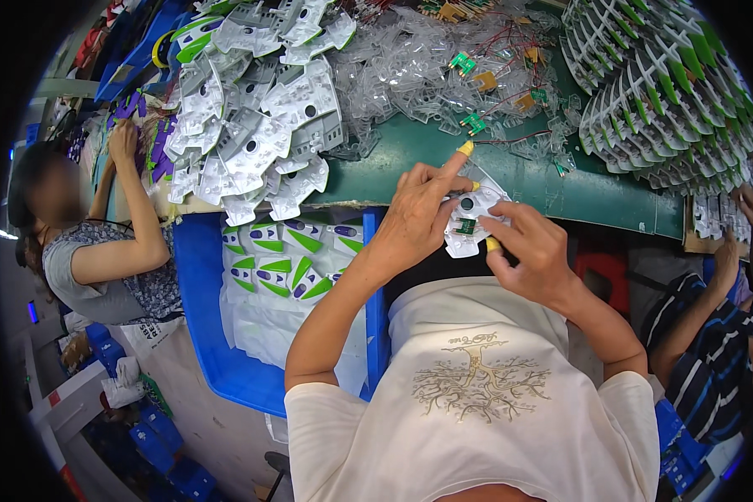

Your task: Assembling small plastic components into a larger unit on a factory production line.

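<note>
A white plastic shell [462, 245] with a round dark hole is held at the table's front edge, in front of my body. A small green circuit board [464, 225] sits on its inner face. My left hand [416, 213] grips the shell from the left, its index finger stretched forward past the shell's far side. My right hand [531, 251] has its fingers and thumb at the shell's right edge, close to the board; whether it holds anything small is hidden. Yellow covers wrap several of my fingertips.
White and grey shells [259, 117] are heaped at left. Behind my hands lie clear plastic parts [410, 63] and wired green boards [473, 124]. Stacked green-edged shells [669, 109] rise at right. A blue bin [213, 351] holds green-white parts. Co-workers sit left [117, 259] and right [711, 351].
</note>
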A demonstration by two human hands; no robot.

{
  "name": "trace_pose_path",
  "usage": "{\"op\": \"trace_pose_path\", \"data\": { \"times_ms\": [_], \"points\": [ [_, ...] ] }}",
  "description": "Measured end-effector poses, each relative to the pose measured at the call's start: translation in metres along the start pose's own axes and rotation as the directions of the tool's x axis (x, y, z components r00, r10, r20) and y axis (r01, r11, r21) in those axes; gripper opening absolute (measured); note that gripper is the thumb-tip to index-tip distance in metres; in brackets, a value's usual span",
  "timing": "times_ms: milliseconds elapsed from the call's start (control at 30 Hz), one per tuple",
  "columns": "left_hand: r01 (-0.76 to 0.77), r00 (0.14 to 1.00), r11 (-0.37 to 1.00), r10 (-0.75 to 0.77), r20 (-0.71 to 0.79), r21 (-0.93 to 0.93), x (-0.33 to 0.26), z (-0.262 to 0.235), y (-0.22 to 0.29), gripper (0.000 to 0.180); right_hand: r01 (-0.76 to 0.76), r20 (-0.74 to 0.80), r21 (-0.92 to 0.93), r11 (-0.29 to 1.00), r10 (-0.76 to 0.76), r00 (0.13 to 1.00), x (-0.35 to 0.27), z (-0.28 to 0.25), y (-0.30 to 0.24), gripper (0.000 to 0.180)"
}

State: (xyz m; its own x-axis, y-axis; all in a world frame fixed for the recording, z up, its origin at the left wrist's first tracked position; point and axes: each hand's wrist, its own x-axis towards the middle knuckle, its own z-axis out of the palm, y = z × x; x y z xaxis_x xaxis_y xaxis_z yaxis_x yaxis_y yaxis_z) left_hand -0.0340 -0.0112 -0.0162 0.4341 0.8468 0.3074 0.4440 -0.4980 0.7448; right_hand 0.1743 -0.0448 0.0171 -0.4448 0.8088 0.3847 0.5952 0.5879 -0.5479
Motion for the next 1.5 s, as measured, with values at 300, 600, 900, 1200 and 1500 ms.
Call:
{"op": "trace_pose_path", "data": {
  "times_ms": [300, 600, 900, 1200, 1500],
  "points": [
    [0.094, 0.995, 0.993, -0.093, 0.023, -0.075, 0.006, 0.01, 0.003, 0.066, -0.432, -0.075, 0.363, 0.826, 0.489, 0.869, -0.033, 0.007, 0.035, 0.023],
    [0.057, 0.985, 0.995, -0.069, -0.155, -0.078, 0.016, -0.006, 0.016, 0.037, -0.471, -0.377, 0.251, 0.846, 0.533, 0.757, -0.077, -0.093, 0.033, 0.023],
    [0.061, 0.996, 0.991, -0.068, -0.058, -0.117, 0.026, 0.014, 0.008, 0.034, -0.417, -0.88, 0.21, 0.885, 0.356, 0.313, -0.106, -0.304, 0.096, 0.021],
    [0.113, 0.993, 0.989, -0.116, -0.024, -0.1, 0.02, 0.021, 0.007, 0.031, -0.412, -0.698, 0.358, 0.838, 0.533, 0.478, -0.051, -0.351, 0.193, 0.025],
    [0.086, 0.994, 0.994, -0.09, -0.064, -0.06, 0.019, 0.016, 0.011, 0.027, -0.382, -0.819, 0.285, 0.879, 0.43, 0.379, -0.042, -0.328, 0.204, 0.024]
  ]
}}
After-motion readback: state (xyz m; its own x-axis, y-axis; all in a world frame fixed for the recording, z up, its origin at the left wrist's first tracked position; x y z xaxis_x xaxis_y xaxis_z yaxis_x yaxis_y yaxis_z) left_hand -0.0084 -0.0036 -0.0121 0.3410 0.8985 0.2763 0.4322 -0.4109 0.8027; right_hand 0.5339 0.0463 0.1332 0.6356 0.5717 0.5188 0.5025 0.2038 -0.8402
